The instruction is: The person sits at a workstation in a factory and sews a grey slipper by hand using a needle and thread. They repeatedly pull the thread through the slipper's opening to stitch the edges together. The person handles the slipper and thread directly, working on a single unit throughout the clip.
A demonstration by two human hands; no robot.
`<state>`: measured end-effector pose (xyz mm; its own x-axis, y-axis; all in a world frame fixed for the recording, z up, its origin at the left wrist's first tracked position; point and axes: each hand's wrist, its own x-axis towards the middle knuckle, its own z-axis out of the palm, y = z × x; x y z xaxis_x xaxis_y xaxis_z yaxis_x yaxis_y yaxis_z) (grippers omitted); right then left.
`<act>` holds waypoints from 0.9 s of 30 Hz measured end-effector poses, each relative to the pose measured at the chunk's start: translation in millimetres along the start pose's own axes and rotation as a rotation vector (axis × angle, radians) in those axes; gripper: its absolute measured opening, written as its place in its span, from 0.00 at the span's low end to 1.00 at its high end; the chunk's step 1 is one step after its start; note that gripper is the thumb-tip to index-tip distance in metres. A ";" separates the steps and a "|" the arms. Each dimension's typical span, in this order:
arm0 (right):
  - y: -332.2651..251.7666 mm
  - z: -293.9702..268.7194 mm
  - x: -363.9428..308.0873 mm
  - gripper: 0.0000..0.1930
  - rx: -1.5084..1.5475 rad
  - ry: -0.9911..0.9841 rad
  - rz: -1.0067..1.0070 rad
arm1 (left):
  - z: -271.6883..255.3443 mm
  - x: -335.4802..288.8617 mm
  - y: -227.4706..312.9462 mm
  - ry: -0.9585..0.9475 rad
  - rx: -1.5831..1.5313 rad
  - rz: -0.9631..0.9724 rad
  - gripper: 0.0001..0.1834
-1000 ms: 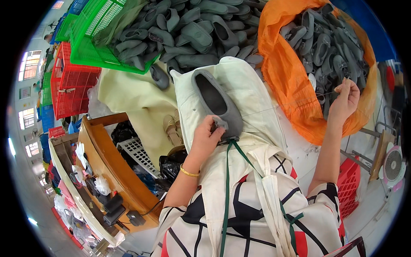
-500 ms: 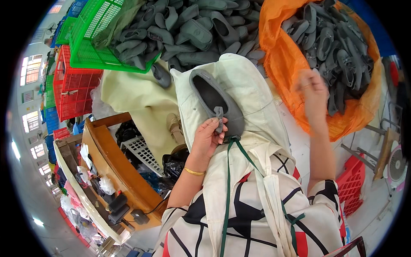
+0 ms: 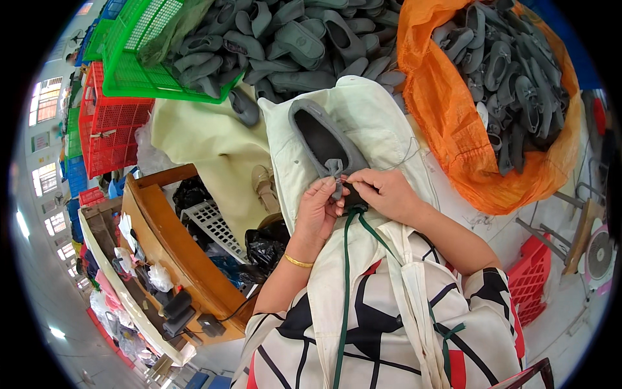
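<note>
A grey slip-on shoe (image 3: 324, 139) lies on the white cloth (image 3: 382, 123) over my lap, its opening facing up and its toe toward me. My left hand (image 3: 315, 206) pinches the small grey bow (image 3: 334, 170) at the shoe's front. Close beside it, my right hand (image 3: 387, 193) has thumb and forefinger pressed together at the bow, on what looks like a thin needle, mostly hidden by the fingertips. A fine dark thread (image 3: 409, 153) loops over the cloth beyond my right hand.
Grey shoes (image 3: 295, 48) are heaped ahead, and more fill an orange sack (image 3: 431, 97) at the right. Green (image 3: 162, 87) and red (image 3: 107, 129) crates stand at the left, above a wooden drawer unit (image 3: 175, 240). One fan (image 3: 599, 249) is at far right.
My right hand has come from beside the orange sack down to the bow. The thread, stretched across the shoe before, now hangs in a loose loop. My left hand still pinches the bow.
</note>
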<state>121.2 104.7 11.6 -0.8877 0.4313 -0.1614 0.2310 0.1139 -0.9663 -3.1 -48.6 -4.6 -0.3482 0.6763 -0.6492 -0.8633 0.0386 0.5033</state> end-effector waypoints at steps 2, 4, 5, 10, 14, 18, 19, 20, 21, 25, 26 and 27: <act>3.2 2.1 0.2 0.08 0.013 0.008 -0.020 | 0.1 -0.5 -0.2 -0.012 -0.013 -0.010 0.12; 4.4 2.5 0.6 0.08 0.011 0.008 -0.022 | 0.1 -0.6 0.1 -0.011 -0.006 -0.014 0.12; 4.6 2.6 0.5 0.08 0.009 0.008 -0.023 | 0.0 -0.6 0.2 -0.010 -0.003 -0.016 0.12; 5.3 2.5 0.7 0.08 -0.007 -0.002 -0.005 | -0.1 -0.1 0.9 -0.016 -0.019 -0.021 0.12; 7.5 3.9 0.8 0.09 -0.016 0.006 -0.022 | 0.4 -0.2 0.6 -0.012 -0.030 -0.022 0.12; 9.4 4.1 1.4 0.09 -0.030 0.016 -0.036 | 2.1 -0.5 0.9 0.002 -0.019 -0.017 0.11; 9.6 4.0 1.5 0.09 -0.027 0.010 -0.031 | 2.0 -0.8 0.6 0.012 -0.013 -0.014 0.11; 9.7 3.9 1.5 0.09 -0.024 0.003 -0.027 | 1.9 -1.2 0.3 0.023 -0.006 -0.011 0.10; 9.1 3.4 1.7 0.09 0.004 -0.013 -0.014 | 1.8 -1.7 -0.6 0.040 0.013 -0.001 0.09; 8.3 0.9 0.9 0.08 0.111 -0.104 0.123 | -0.2 -2.1 -5.6 0.072 0.077 0.037 0.07; 8.5 0.6 1.2 0.08 0.136 -0.134 0.179 | -0.9 -2.3 -6.7 0.071 0.090 0.046 0.07; 9.5 1.3 1.0 0.07 0.173 -0.147 0.225 | 0.0 -3.1 -7.6 0.090 0.106 0.048 0.08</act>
<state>121.9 105.1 1.9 -0.8728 0.2930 -0.3904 0.3686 -0.1289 -0.9206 4.5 -51.0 -6.4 -0.4238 0.6106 -0.6690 -0.8031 0.0882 0.5892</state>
